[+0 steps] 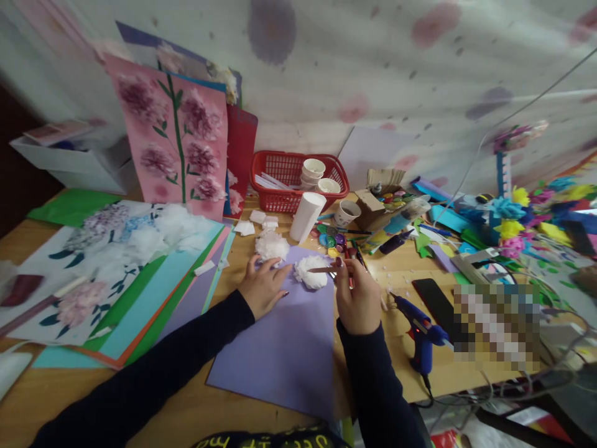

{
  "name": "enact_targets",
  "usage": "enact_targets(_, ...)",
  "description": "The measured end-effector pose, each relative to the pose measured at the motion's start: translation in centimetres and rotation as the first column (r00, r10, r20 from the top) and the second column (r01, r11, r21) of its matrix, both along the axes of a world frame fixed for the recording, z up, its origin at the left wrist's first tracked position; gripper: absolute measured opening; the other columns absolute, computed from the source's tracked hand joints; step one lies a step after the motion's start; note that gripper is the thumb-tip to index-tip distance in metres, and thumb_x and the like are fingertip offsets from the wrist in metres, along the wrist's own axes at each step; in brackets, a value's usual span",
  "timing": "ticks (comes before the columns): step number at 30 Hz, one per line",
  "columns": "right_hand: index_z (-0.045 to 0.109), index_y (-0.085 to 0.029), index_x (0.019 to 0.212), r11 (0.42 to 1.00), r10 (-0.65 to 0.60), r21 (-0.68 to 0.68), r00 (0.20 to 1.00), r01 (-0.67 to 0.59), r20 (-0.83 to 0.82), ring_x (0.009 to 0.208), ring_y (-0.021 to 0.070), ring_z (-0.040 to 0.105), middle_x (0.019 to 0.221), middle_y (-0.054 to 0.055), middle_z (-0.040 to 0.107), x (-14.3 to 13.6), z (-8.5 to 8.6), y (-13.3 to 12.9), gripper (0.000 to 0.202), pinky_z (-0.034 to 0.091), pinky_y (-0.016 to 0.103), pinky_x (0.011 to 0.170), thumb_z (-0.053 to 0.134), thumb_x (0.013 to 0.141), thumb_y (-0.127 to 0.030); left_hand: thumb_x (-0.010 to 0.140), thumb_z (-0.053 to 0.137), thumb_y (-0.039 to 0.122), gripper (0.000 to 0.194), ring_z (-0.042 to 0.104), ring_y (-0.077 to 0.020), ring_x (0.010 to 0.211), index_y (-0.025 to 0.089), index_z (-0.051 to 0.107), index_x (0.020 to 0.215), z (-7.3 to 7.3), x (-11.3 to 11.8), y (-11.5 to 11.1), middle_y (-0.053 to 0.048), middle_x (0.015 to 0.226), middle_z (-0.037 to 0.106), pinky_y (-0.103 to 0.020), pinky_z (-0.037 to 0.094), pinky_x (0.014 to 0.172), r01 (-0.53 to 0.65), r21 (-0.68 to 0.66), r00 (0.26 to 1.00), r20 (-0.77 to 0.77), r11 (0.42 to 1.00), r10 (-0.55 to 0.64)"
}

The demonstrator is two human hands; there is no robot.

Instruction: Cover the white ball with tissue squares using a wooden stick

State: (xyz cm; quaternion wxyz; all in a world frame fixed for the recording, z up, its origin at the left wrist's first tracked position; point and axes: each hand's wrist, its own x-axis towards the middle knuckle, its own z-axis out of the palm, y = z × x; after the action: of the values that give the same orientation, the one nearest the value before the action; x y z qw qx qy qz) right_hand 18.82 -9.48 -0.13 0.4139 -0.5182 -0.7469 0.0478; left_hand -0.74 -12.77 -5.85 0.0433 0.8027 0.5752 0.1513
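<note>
My left hand (265, 287) lies with its fingers spread on the purple sheet (275, 354), its fingertips beside a ruffled white paper flower (272, 247). A second white paper flower (311, 272) rests near the sheet's top edge. My right hand (358, 292) is closed around a thin brown tapered stick (321, 270), whose tip reaches over the front of this second flower. Whether the tip presses into the paper cannot be made out. Behind it are small paint pots (332, 240) in several colours and an upright white paper roll (308, 216).
A blue glue gun (422, 333) and a black phone (438, 305) lie on the right. At the back stands a red basket (280, 200) with paper cups, near another cup (347, 213). Coloured sheets (140, 311) cover the left; a pink flower picture (175, 130) leans behind them.
</note>
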Motion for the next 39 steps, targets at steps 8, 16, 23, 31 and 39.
enact_targets(8,0.059,-0.018,0.084,0.999,0.034,-0.015,0.998,-0.033,0.061,0.060,0.0172,0.061,0.066,0.004,0.066,0.1,0.4,0.0,0.021,0.042,0.026,0.058,0.044,0.095,-0.027,0.091,0.056,0.028,0.041,0.049,-0.0289,0.125,0.018,0.050,0.130,0.0,-0.1,0.0,-0.011,0.117,0.069,-0.058,0.022,0.104,0.001,0.004,1.000,0.019,1.000,-0.001)
enact_targets(16,0.056,-0.020,0.078,0.997,0.077,0.018,0.985,-0.081,0.153,0.066,0.0196,0.060,0.070,0.007,0.065,-1.2,-1.1,0.5,0.022,0.043,0.029,0.064,0.042,0.094,-0.025,0.092,0.053,0.025,0.039,0.048,-0.0294,0.125,0.018,0.050,0.130,0.3,0.0,0.0,-0.011,0.119,0.068,-0.059,0.021,0.104,0.023,-0.005,1.000,0.007,1.000,-0.023)
enact_targets(23,0.058,-0.018,0.082,0.998,-0.011,0.069,0.996,0.005,0.084,0.052,0.0158,0.062,0.061,0.003,0.067,-0.5,-1.1,-0.4,0.020,0.042,0.025,0.053,0.045,0.094,-0.025,0.092,0.054,0.025,0.032,0.050,-0.0287,0.123,0.018,0.054,0.123,-0.2,-0.1,-0.1,-0.011,0.115,0.070,-0.058,0.020,0.103,0.035,0.057,0.999,0.002,0.998,-0.035)
enact_targets(31,0.064,-0.016,0.084,0.989,-0.124,0.070,0.991,0.128,-0.057,0.049,0.0133,0.065,0.057,0.001,0.069,0.2,-0.8,-2.2,0.021,0.047,0.020,0.049,0.050,0.094,-0.028,0.091,0.055,0.026,0.029,0.050,-0.0284,0.123,0.020,0.056,0.119,-0.5,-0.1,-0.1,-0.008,0.115,0.070,-0.057,0.020,0.104,0.038,0.076,0.999,-0.005,0.996,-0.038)
enact_targets(39,0.066,-0.016,0.080,0.975,-0.213,0.018,0.958,0.220,-0.193,0.048,0.0127,0.062,0.056,0.000,0.065,1.4,1.5,-4.0,0.023,0.047,0.022,0.049,0.055,0.092,-0.032,0.091,0.056,0.026,0.027,0.050,-0.0281,0.122,0.021,0.058,0.117,-0.4,-0.1,0.0,-0.008,0.113,0.070,-0.057,0.021,0.104,0.028,0.052,1.000,0.010,0.998,-0.028)
